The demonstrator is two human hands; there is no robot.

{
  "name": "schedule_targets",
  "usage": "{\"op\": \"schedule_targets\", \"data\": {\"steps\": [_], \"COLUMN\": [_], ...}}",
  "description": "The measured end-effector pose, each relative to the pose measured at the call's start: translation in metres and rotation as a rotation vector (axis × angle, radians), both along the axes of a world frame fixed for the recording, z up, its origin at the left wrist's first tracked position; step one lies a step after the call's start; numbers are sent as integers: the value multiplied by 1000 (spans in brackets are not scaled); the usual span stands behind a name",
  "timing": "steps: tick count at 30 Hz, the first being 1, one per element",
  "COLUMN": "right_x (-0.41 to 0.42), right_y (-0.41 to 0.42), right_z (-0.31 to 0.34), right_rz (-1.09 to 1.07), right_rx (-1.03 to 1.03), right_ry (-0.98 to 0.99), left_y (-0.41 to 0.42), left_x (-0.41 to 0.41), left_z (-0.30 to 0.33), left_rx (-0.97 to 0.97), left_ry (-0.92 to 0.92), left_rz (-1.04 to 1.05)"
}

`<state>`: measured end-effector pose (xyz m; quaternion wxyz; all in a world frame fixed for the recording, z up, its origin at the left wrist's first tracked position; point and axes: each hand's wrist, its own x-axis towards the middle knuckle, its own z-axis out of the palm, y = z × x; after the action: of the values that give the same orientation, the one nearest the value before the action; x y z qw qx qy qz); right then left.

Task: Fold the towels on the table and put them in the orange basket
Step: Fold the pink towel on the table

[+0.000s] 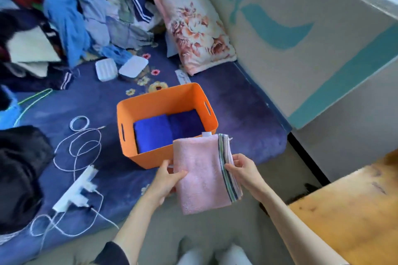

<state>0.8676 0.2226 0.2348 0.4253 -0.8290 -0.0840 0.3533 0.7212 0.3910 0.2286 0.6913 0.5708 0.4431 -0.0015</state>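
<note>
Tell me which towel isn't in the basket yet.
The pink towel with the striped edge, held folded by the left hand and right hand. Both blue towels already lie inside the orange basket.

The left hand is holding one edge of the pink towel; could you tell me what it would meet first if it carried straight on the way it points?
Probably the near wall of the orange basket, just beyond the left hand gripping the pink towel; depth is unclear.

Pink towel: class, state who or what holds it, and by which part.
Both hands hold the folded pink towel: the left hand grips its plain left edge, the right hand pinches its striped right edge.
</note>
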Motion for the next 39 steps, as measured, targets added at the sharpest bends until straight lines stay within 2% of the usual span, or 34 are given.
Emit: {"op": "schedule_targets", "data": {"steps": [7, 13, 20, 26, 30, 34, 39], "right_x": [36, 102, 170, 178, 174, 178, 183], "right_y": [87, 152, 234, 263, 272, 281, 290], "right_z": [-2, -15, -55, -119, -157, -178, -193], "right_rz": [114, 125, 231, 306, 299, 297, 336], "right_rx": [-62, -83, -238, -446, -505, -612, -645], "right_ry": [-28, -20, -47, -42, -35, -82, -46], "left_y": [67, 125, 178, 188, 183, 188, 198], "left_x": [16, 78, 153, 174, 186, 195, 207], "left_z": [-7, -23, -66, -131, -175, -208, -231], "left_rx": [-31, -11, -26, -51, -42, -19, -4], "left_ry": [-7, 25, 147, 287, 344, 372, 375], "left_rz": [93, 150, 225, 216, 193, 183, 147]}}
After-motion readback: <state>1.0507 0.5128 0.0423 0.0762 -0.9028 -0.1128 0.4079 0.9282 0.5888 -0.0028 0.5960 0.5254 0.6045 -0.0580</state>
